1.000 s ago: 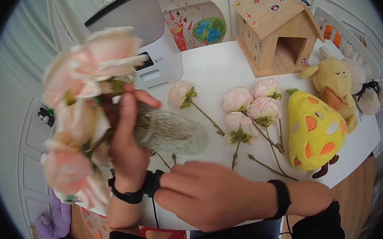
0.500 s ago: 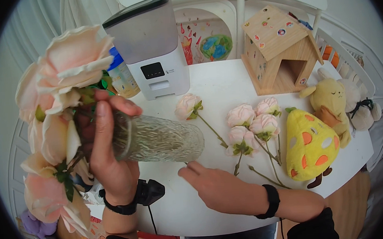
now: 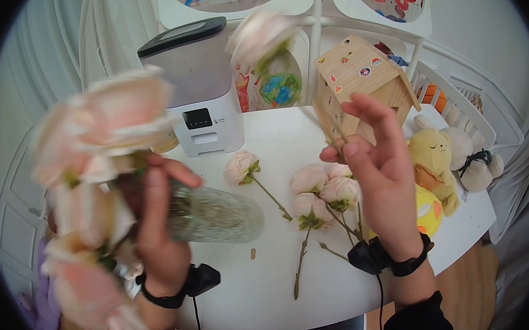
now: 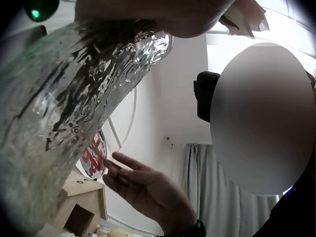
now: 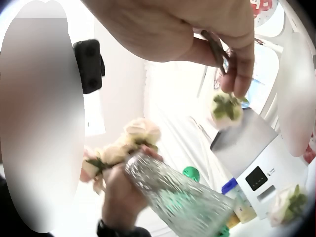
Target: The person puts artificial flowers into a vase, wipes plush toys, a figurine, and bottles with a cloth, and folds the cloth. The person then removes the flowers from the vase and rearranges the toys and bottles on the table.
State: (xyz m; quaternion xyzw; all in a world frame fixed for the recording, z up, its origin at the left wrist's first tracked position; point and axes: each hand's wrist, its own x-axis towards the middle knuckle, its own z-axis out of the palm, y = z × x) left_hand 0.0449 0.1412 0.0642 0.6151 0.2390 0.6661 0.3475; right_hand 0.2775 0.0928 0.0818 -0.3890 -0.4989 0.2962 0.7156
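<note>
With my left hand (image 3: pixel 161 239) curled round the tilted vase (image 3: pixel 228 218) above the table (image 3: pixel 256 303), my right hand (image 3: pixel 385 184) pinches a single rose (image 3: pixel 260 38) by its stem, apparently mid-arranging, so insertion calls for careful aim.

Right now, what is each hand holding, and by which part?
The left hand holds the glass vase near its mouth, where pink roses stick out; the right hand pinches a single rose by its stem.
</note>
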